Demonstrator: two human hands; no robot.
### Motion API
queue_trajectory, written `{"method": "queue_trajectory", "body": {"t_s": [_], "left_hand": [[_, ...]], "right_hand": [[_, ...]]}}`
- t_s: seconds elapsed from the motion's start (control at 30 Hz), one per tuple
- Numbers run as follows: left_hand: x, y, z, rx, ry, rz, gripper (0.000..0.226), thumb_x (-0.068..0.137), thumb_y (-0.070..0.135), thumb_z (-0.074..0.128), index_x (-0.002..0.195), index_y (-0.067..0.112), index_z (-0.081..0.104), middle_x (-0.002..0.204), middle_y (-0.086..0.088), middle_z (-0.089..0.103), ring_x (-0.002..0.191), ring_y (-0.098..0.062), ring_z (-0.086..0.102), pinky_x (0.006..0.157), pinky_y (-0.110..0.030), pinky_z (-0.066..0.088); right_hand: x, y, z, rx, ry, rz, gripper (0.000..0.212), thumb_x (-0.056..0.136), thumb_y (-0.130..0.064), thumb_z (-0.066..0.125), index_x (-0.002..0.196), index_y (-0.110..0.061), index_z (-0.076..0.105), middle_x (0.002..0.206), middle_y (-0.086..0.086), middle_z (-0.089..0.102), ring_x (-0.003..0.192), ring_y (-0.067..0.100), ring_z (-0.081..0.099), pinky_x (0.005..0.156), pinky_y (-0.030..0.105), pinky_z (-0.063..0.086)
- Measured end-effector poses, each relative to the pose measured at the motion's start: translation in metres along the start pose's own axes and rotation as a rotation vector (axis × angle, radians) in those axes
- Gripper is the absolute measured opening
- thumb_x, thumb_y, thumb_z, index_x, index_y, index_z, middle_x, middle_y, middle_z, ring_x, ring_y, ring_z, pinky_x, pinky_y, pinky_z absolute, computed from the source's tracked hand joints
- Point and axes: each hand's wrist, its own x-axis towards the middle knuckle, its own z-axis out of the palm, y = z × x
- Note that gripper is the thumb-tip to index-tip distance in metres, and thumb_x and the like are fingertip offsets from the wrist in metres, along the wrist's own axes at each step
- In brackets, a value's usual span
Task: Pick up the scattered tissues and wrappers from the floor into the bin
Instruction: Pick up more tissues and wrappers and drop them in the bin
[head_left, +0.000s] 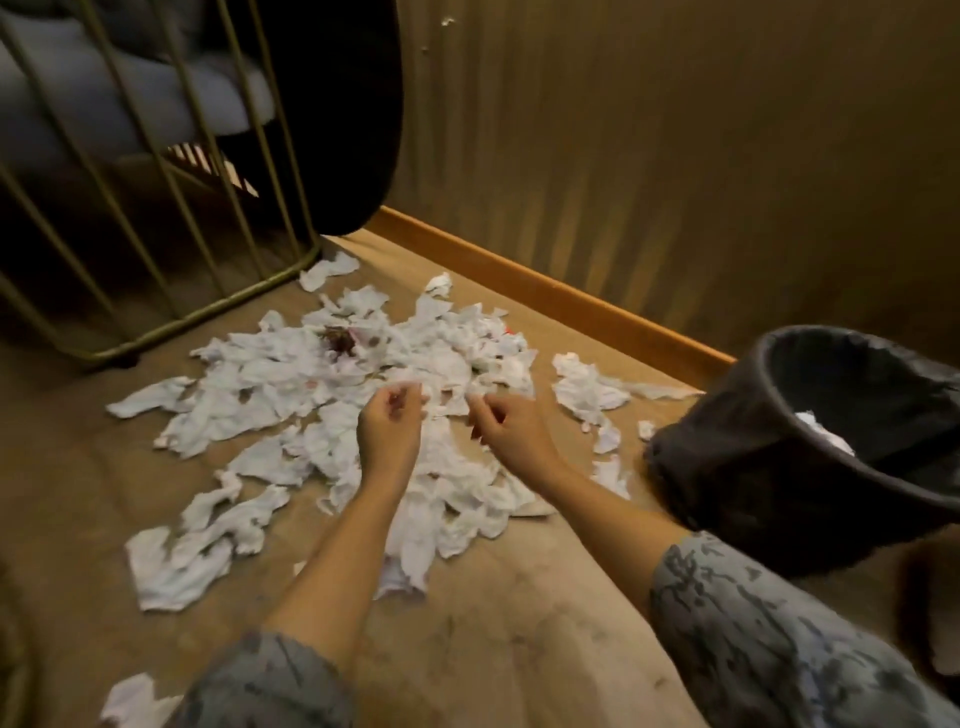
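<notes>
A wide scatter of crumpled white tissues (332, 415) covers the tan floor (519, 623) across the middle of the frame. Above its centre, the left hand (387, 428) and the right hand (511, 431) reach in side by side, fingers curled; each seems to pinch the edge of a tissue, though blur makes the grip hard to confirm. At the right edge stands a round dark bin lined with a black plastic bag (810, 447), tilted toward the pile, a white tissue already inside. A brass-coloured wire chair frame (171, 322) fills the upper left.
</notes>
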Motion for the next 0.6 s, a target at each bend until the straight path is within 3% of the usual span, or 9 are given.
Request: {"method": "queue_trajectory", "body": {"t_s": [0.1,0.17,0.23,0.33,0.4,0.47,0.53,0.6], "left_hand": [[-0.014,-0.052,-0.049,0.168,0.049,-0.007,0.010,0.093,0.026,0.058,0.095,0.018,0.063,0.085,0.004,0.063,0.083,-0.016,0.060,0.065,-0.018,0.043],[-0.026,-0.093,-0.081,0.236,0.117,-0.070,0.008,0.092,0.022,0.059,0.094,0.017,0.065,0.089,0.000,0.065,0.088,-0.019,0.061,0.071,-0.025,0.045],[-0.040,-0.131,-0.112,0.345,0.222,-0.152,0.010,0.091,0.018,0.059,0.097,0.015,0.066,0.099,-0.006,0.067,0.092,-0.024,0.061,0.078,-0.032,0.047],[-0.064,-0.181,-0.160,0.558,0.373,-0.234,0.019,0.084,0.019,0.067,0.103,0.015,0.066,0.121,-0.015,0.058,0.110,-0.034,0.051,0.095,-0.046,0.043],[-0.077,-0.220,-0.193,0.648,0.445,-0.393,0.042,0.073,0.040,0.071,0.111,0.029,0.057,0.133,-0.017,0.047,0.122,-0.041,0.042,0.102,-0.060,0.034],[-0.087,-0.258,-0.218,0.628,0.489,-0.541,0.066,0.063,0.072,0.057,0.118,0.040,0.042,0.143,-0.017,0.038,0.128,-0.045,0.038,0.102,-0.068,0.030],[-0.097,-0.272,-0.218,0.629,0.512,-0.578,0.079,0.060,0.087,0.047,0.120,0.036,0.044,0.151,-0.017,0.025,0.136,-0.045,0.027,0.109,-0.067,0.019],[-0.103,-0.248,-0.203,0.642,0.461,-0.496,0.090,0.063,0.089,0.041,0.122,0.022,0.048,0.153,-0.016,0.023,0.140,-0.038,0.021,0.113,-0.061,0.016]], "right_hand": [[-0.015,0.013,0.061,-0.020,-0.172,0.069,0.044,0.098,-0.032,0.054,0.068,-0.001,0.061,0.065,0.012,0.065,0.060,0.022,0.061,0.057,0.035,0.047],[-0.028,0.026,0.096,-0.047,-0.285,0.105,0.032,0.095,-0.030,0.057,0.072,-0.008,0.061,0.073,0.007,0.065,0.065,0.017,0.056,0.060,0.030,0.041],[-0.043,0.040,0.125,-0.140,-0.343,0.117,0.021,0.092,-0.036,0.056,0.088,-0.018,0.066,0.093,0.001,0.067,0.087,0.014,0.056,0.078,0.032,0.042],[-0.065,0.059,0.153,-0.402,-0.284,0.118,0.038,0.086,-0.052,0.047,0.109,-0.028,0.065,0.121,0.001,0.060,0.122,0.026,0.044,0.104,0.049,0.030],[-0.074,0.064,0.163,-0.478,-0.247,0.122,0.050,0.088,-0.059,0.049,0.128,-0.031,0.056,0.144,0.004,0.045,0.141,0.033,0.024,0.113,0.056,0.015],[-0.079,0.066,0.169,-0.452,-0.269,0.121,0.066,0.085,-0.070,0.049,0.142,-0.038,0.040,0.160,0.005,0.018,0.148,0.032,-0.002,0.113,0.060,-0.004],[-0.080,0.070,0.175,-0.423,-0.334,0.091,0.079,0.079,-0.078,0.045,0.148,-0.045,0.027,0.163,0.006,-0.005,0.147,0.030,-0.020,0.111,0.060,-0.014],[-0.082,0.078,0.183,-0.466,-0.412,0.045,0.082,0.078,-0.081,0.039,0.149,-0.046,0.021,0.161,0.007,-0.016,0.144,0.030,-0.026,0.111,0.061,-0.013]]}}
